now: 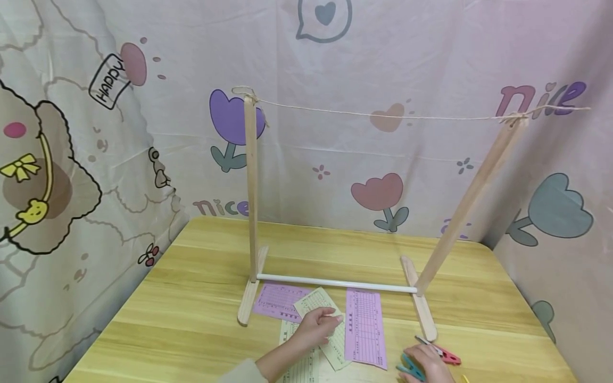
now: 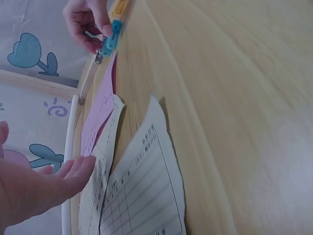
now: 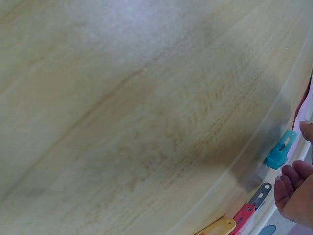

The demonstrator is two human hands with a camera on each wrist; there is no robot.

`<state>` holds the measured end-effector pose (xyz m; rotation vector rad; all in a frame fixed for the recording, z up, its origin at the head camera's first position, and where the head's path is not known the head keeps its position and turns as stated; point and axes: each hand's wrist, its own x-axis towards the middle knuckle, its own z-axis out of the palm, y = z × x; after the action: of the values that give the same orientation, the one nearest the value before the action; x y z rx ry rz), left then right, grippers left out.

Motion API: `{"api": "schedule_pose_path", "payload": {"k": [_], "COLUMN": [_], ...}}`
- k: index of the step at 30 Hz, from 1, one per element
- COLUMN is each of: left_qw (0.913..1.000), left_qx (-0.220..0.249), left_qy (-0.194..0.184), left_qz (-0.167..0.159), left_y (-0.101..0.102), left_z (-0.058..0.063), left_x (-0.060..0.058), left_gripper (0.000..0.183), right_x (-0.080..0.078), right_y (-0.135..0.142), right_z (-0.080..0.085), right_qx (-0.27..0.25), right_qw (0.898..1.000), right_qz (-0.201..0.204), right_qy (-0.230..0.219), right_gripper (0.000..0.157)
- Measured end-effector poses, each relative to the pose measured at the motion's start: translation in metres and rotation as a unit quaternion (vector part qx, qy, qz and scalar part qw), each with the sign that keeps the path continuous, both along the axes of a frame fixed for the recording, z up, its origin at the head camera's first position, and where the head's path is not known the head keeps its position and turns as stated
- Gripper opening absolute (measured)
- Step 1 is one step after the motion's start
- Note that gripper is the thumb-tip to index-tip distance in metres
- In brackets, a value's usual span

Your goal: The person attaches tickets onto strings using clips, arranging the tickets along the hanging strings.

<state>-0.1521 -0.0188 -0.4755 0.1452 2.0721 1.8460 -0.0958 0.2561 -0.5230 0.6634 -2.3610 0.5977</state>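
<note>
The left hand point(image 1: 316, 329), fingers relaxed, is over a printed cream sheet point(image 1: 336, 348); a lined purple sheet point(image 1: 365, 327) lies between the hands; the right hand point(image 1: 428, 364) pinches a teal clip point(image 1: 413, 369). Ahead, a wooden frame point(image 1: 251, 186) stands on the grained bench point(image 1: 163, 303) before patterned cloth point(image 1: 297, 69). Left of the hands, a broad stretch reaches the edge.

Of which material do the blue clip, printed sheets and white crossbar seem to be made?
The blue clip: probably plastic, smooth and solidly coloured. The printed sheets: likely matte paper, with thin, curling edges. The white crossbar: perhaps plastic or painted metal; its smooth, even white leaves this open.
</note>
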Motion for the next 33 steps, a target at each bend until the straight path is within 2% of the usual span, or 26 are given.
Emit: {"api": "schedule_pose_path", "payload": {"k": [3, 7, 12, 14, 20, 25, 29, 33], "left_qw": [0.9998, 0.9992, 0.9962, 0.9941, 0.9889, 0.9822, 0.9721, 0.9671], "left_qx": [-0.002, -0.023, -0.058, -0.075, -0.122, -0.162, -0.206, -0.218], "left_qy": [-0.018, -0.032, -0.044, -0.044, -0.017, -0.004, 0.008, 0.034], "left_qz": [-0.003, 0.012, 0.047, 0.065, 0.083, 0.095, 0.113, 0.127], "left_y": [0.004, 0.011, 0.019, 0.022, 0.032, 0.040, 0.045, 0.050], "left_z": [-0.002, -0.003, -0.001, 0.000, 0.002, 0.001, -0.003, -0.007], "left_x": [0.000, 0.000, 0.001, 0.000, -0.003, -0.006, -0.008, -0.006], "left_gripper": [0.055, 0.050, 0.039, 0.032, 0.024, 0.027, 0.032, 0.036], "right_x": [0.000, 0.000, 0.001, 0.000, 0.000, 0.000, 0.000, 0.000], "right_y": [-0.001, -0.002, -0.004, -0.005, -0.008, -0.010, -0.011, -0.011], "right_z": [-0.001, -0.002, 0.000, -0.001, -0.005, -0.004, -0.005, -0.006], "right_qx": [0.001, 0.003, 0.007, 0.010, 0.007, 0.007, 0.010, 0.013], "right_qw": [1.000, 1.000, 0.999, 0.999, 0.999, 0.998, 0.998, 0.999], "right_qz": [-0.004, -0.012, -0.020, -0.021, -0.031, -0.046, -0.043, -0.037], "right_qy": [-0.003, -0.007, -0.046, -0.047, -0.030, -0.040, -0.035, -0.029], "right_gripper": [0.049, 0.049, 0.044, 0.044, 0.047, 0.049, 0.050, 0.049]}}
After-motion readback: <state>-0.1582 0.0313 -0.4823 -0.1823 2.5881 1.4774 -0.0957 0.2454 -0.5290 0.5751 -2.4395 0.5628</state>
